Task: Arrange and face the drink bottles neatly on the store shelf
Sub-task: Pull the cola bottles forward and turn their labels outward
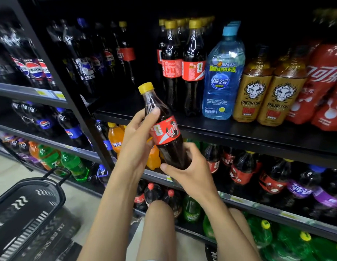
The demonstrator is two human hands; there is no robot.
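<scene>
A cola bottle point(165, 129) with a yellow cap and red label is held tilted in front of the black shelf point(239, 129). My left hand point(134, 140) grips its upper part, thumb on the neck. My right hand point(188, 170) wraps around its base from below. Just behind it, a row of matching yellow-capped cola bottles point(182, 66) stands upright on the shelf, with bare shelf space to their left.
A blue water bottle point(223, 72), gold energy bottles point(265, 91) and red cola bottles point(322, 85) stand to the right. Pepsi bottles point(36, 70) fill the left bay. Lower shelves hold orange, green and cola bottles. A black shopping basket point(26, 210) sits at lower left.
</scene>
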